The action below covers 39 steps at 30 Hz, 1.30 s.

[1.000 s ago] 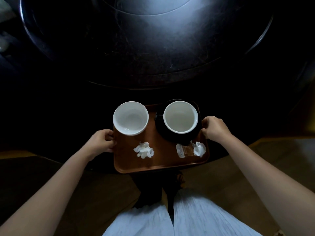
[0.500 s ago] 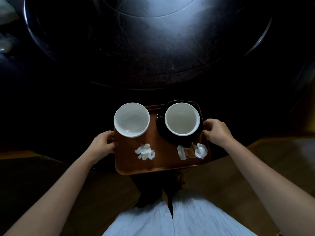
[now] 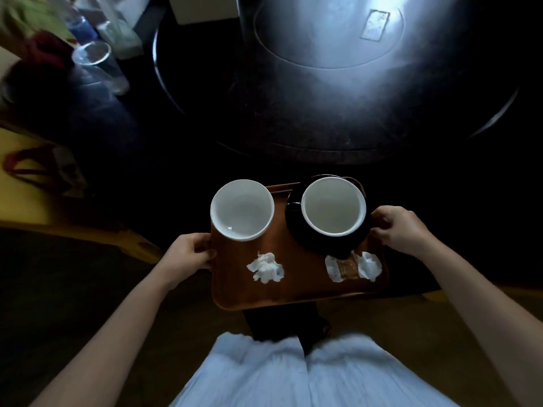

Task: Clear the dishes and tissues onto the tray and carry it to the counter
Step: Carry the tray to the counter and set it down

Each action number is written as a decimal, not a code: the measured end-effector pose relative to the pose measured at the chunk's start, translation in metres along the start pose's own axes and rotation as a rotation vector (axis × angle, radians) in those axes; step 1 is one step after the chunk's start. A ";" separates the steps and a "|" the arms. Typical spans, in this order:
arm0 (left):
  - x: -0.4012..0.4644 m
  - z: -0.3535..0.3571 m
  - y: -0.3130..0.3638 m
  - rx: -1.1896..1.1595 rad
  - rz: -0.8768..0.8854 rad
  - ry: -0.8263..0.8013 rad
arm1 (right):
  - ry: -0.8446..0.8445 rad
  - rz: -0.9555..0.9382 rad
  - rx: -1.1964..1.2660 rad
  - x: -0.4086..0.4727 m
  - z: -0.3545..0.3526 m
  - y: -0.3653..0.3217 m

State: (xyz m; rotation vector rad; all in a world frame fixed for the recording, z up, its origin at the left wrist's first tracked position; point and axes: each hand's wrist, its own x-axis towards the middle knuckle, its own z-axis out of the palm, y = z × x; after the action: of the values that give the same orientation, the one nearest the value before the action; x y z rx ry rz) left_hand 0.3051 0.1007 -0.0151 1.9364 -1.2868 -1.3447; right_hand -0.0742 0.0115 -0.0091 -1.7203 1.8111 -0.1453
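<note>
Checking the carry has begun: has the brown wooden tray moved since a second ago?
Yes. The brown wooden tray has drawn back from the dark round table toward the person; more dark gap separates them now, and both hands grip its sides.

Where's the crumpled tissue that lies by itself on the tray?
The crumpled tissue lies left of centre on the tray, just below the left white bowl, near the left hand.

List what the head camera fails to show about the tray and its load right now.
- Dark plate: its middle, covered by the right bowl.
- Tray: its far edge, behind both bowls.
- Left hand, right hand: fingers under the tray's rims.
- Wrapper: print too small.
</note>
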 end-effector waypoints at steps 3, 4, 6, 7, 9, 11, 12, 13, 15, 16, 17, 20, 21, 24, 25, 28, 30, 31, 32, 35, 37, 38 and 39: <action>-0.022 -0.011 -0.007 -0.053 -0.022 0.053 | -0.041 -0.067 0.020 0.003 -0.001 -0.020; -0.030 -0.014 -0.009 -0.071 -0.035 0.083 | -0.055 -0.096 0.021 0.005 -0.001 -0.027; -0.050 -0.016 -0.014 -0.104 -0.059 0.148 | -0.084 -0.154 0.001 0.007 -0.001 -0.040; -0.061 -0.016 -0.017 -0.125 -0.065 0.178 | -0.100 -0.184 -0.009 0.009 -0.001 -0.046; -0.085 -0.013 -0.023 -0.180 -0.083 0.241 | -0.127 -0.262 -0.030 0.010 -0.001 -0.061; -0.112 -0.007 -0.033 -0.239 -0.125 0.310 | -0.160 -0.346 -0.056 0.010 0.000 -0.076; -0.125 -0.003 -0.038 -0.261 -0.147 0.346 | -0.178 -0.385 -0.068 0.010 0.001 -0.085; -0.139 0.000 -0.043 -0.276 -0.169 0.381 | -0.197 -0.426 -0.082 0.008 0.003 -0.093; -0.168 0.008 -0.055 -0.301 -0.209 0.447 | -0.243 -0.508 -0.110 0.006 0.008 -0.110; -0.184 0.013 -0.060 -0.315 -0.227 0.482 | -0.270 -0.547 -0.123 0.003 0.012 -0.120; -0.199 0.018 -0.064 -0.326 -0.245 0.522 | -0.297 -0.586 -0.135 0.000 0.017 -0.130; -0.248 0.032 -0.075 -0.330 -0.292 0.670 | -0.378 -0.697 -0.156 -0.017 0.037 -0.162; -0.265 0.037 -0.079 -0.333 -0.309 0.722 | -0.408 -0.734 -0.160 -0.025 0.046 -0.173; -0.313 0.051 -0.091 -0.337 -0.397 0.850 | -0.493 -0.836 -0.179 -0.053 0.077 -0.205; -0.330 0.056 -0.097 -0.365 -0.415 0.901 | -0.524 -0.869 -0.190 -0.064 0.089 -0.215; -0.377 0.071 -0.120 -0.486 -0.461 1.037 | -0.593 -0.970 -0.228 -0.103 0.124 -0.248; -0.405 0.082 -0.135 -0.537 -0.504 1.118 | -0.623 -1.048 -0.252 -0.130 0.146 -0.268; -0.419 0.086 -0.143 -0.561 -0.523 1.153 | -0.639 -1.091 -0.262 -0.142 0.156 -0.276; -0.437 0.091 -0.153 -0.588 -0.544 1.196 | -0.662 -1.140 -0.275 -0.158 0.170 -0.286; -0.482 0.104 -0.178 -0.652 -0.618 1.295 | -0.705 -1.242 -0.284 -0.205 0.208 -0.313; -0.513 0.111 -0.194 -0.708 -0.665 1.355 | -0.735 -1.322 -0.282 -0.239 0.236 -0.330; -0.528 0.112 -0.200 -0.730 -0.684 1.375 | -0.755 -1.361 -0.292 -0.256 0.249 -0.338; -0.543 0.114 -0.206 -0.744 -0.703 1.393 | -0.780 -1.389 -0.305 -0.274 0.263 -0.346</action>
State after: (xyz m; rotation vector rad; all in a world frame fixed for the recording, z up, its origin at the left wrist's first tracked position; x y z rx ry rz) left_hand 0.2449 0.6870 0.0353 1.9860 0.5107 -0.2620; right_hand 0.3427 0.3052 0.0482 -2.4505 -0.0886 0.2301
